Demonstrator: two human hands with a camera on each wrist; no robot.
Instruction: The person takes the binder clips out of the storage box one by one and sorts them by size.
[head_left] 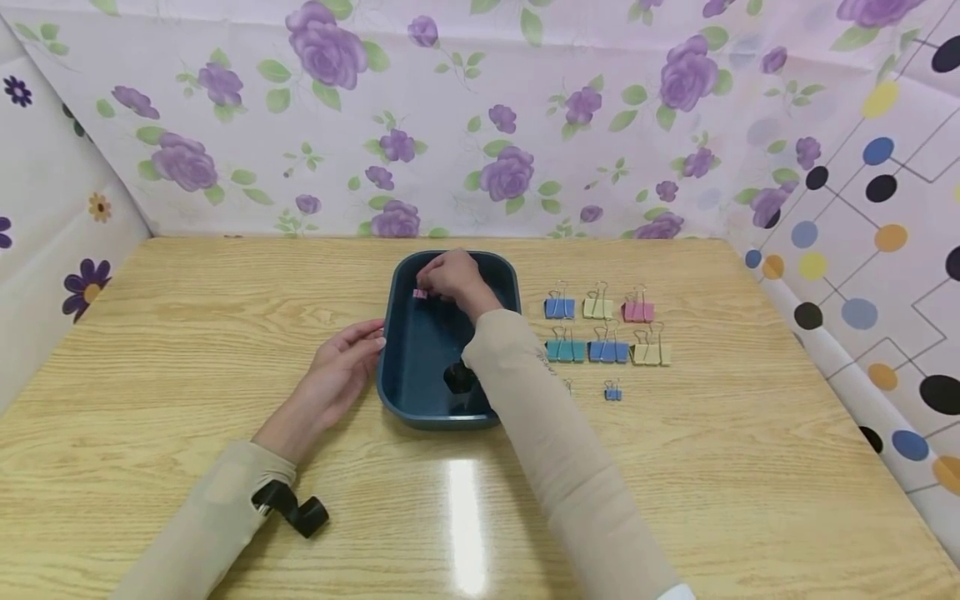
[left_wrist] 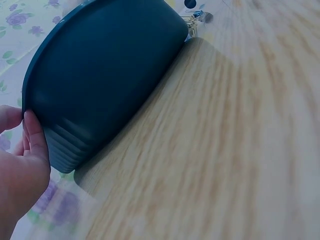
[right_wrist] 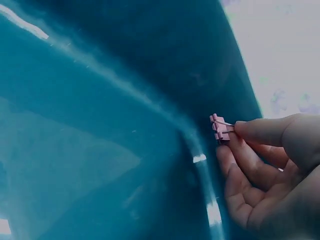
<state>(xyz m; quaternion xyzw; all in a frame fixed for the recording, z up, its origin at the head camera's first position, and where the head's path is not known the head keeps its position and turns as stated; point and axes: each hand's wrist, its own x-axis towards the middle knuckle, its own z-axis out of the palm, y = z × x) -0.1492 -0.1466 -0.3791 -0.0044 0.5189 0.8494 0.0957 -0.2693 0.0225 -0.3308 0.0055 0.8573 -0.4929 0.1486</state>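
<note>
Your right hand (head_left: 452, 277) pinches small pink clip (head_left: 419, 293) by wire handles, clip body pointing left, inside far end of blue tray (head_left: 397, 367). Tray long axis runs away from you. Left hand (head_left: 341, 367), fingers straight, touches tray's left wall; bare desk (head_left: 187, 333) beyond it.

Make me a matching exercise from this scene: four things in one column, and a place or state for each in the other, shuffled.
1. small pink clip
2. left hand
3. dark blue tray
4. tiny blue clip

a. lying alone on the table, right of the tray
b. pinched in the right hand over the tray
c. resting against the tray's outer left wall
d. standing mid-table between the hands

Pairs: 1-b, 2-c, 3-d, 4-a
</note>
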